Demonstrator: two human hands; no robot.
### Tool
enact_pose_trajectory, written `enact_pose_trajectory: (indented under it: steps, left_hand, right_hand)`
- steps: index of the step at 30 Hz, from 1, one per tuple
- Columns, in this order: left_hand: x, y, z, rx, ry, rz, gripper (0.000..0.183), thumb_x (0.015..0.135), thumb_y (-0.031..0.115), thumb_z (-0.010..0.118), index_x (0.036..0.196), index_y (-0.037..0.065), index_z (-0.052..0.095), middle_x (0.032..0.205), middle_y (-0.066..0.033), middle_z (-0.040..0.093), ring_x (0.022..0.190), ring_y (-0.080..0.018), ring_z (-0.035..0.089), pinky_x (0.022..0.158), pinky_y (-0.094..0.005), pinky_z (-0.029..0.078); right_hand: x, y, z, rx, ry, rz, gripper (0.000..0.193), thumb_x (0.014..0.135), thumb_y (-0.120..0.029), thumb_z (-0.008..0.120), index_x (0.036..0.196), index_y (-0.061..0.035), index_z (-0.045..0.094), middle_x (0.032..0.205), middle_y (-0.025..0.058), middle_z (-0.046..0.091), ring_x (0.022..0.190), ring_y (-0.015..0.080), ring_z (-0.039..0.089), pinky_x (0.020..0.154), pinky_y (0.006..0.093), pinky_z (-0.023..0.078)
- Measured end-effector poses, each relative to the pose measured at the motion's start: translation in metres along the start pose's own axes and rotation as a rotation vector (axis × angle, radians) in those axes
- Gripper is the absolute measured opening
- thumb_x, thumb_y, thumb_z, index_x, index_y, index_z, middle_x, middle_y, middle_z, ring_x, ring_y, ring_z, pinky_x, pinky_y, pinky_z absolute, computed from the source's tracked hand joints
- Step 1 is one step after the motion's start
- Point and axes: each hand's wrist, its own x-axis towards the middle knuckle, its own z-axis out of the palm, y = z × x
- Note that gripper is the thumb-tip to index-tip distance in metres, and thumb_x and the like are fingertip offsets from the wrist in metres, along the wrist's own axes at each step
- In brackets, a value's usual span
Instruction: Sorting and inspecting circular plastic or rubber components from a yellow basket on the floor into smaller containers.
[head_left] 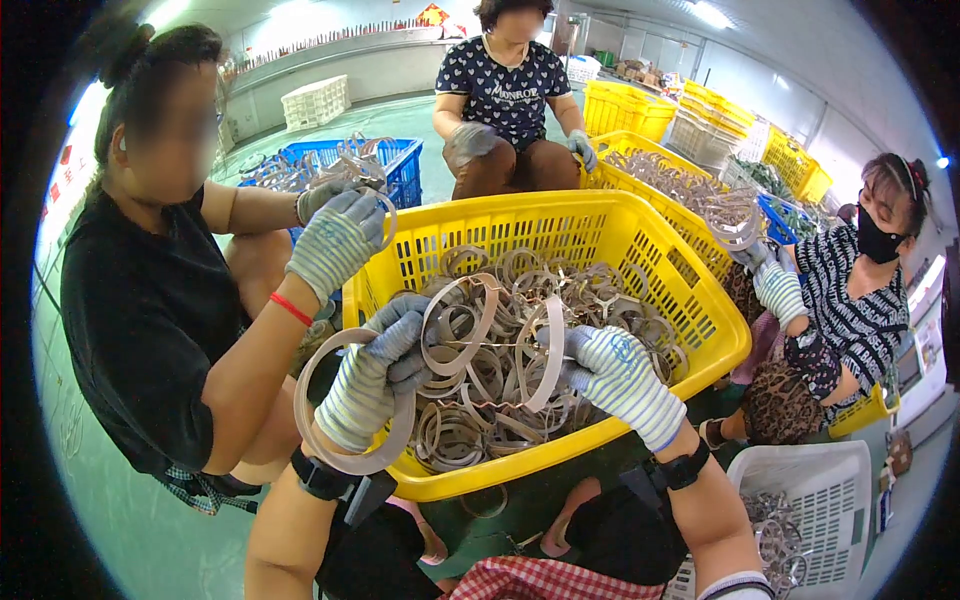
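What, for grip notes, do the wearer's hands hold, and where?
Left hand: leftmost flat ring, upper rim; neighbouring ring, apparently left rim. Right hand: single flat ring, right rim.

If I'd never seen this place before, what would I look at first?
Probably the big yellow basket in the middle, with a tangle of metal-looking rings inside. Above it, the left hand and right hand, in striped gloves, hold up pale rings. Next, you might notice the person in black at the left, close beside the basket.
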Motion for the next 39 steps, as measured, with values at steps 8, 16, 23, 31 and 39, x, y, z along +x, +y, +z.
enact_pose_trajectory:
  steps: [8, 16, 23, 31, 39]
  left_hand:
    - [-0.005, 0.004, 0.004, 0.099, -0.057, 0.010, 0.019, 0.089, 0.023, 0.059, 0.103, 0.011, 0.058, 0.079, 0.0070, 0.053, 0.054, 0.0007, 0.035, 0.050, -0.0148, 0.028]
    - [-0.006, 0.009, 0.006, 0.661, -0.122, 0.028, 0.028, 0.084, 0.012, 0.066, 0.110, 0.008, 0.057, 0.088, 0.0040, 0.057, 0.074, -0.0033, 0.050, 0.063, -0.0171, 0.041]
    - [-0.003, 0.007, 0.010, 0.663, -0.220, 0.050, 0.034, 0.082, 0.000, 0.063, 0.114, 0.006, 0.054, 0.099, 0.0012, 0.057, 0.088, -0.0071, 0.050, 0.081, -0.0227, 0.043]
    - [0.000, -0.006, 0.010, 0.761, -0.259, 0.253, 0.038, 0.084, 0.000, 0.057, 0.122, 0.005, 0.053, 0.118, -0.0021, 0.056, 0.090, -0.0059, 0.050, 0.081, -0.0220, 0.043]
    - [0.003, -0.003, 0.007, 0.583, 0.145, 0.241, 0.041, 0.087, 0.007, 0.051, 0.128, 0.006, 0.048, 0.119, -0.0012, 0.054, 0.070, -0.0007, 0.045, 0.065, -0.0157, 0.039]
  right_hand:
    - [-0.001, -0.007, -0.003, -0.030, -0.017, 0.003, 0.020, 0.078, -0.020, 0.062, 0.093, -0.0073, 0.058, 0.080, 0.0148, 0.060, 0.075, 0.0346, 0.060, 0.066, 0.0431, 0.047]
    - [-0.005, 0.010, -0.009, 0.196, 0.129, 0.077, 0.032, 0.080, -0.018, 0.062, 0.109, -0.0059, 0.061, 0.099, 0.0175, 0.064, 0.091, 0.0334, 0.061, 0.079, 0.0388, 0.049]
    - [-0.004, 0.010, -0.012, 0.161, 0.215, 0.145, 0.029, 0.079, -0.018, 0.062, 0.106, -0.0054, 0.062, 0.095, 0.0168, 0.064, 0.089, 0.0329, 0.062, 0.077, 0.0396, 0.049]
    - [-0.001, 0.002, 0.012, 0.310, 0.207, 0.209, 0.031, 0.081, -0.022, 0.062, 0.108, -0.0062, 0.062, 0.096, 0.0167, 0.065, 0.090, 0.0336, 0.062, 0.078, 0.0376, 0.049]
    - [-0.006, -0.016, -0.002, 1.139, -0.215, 0.473, 0.033, 0.090, -0.035, 0.058, 0.102, -0.0043, 0.062, 0.072, 0.0009, 0.061, 0.059, 0.0095, 0.055, 0.055, 0.0232, 0.044]
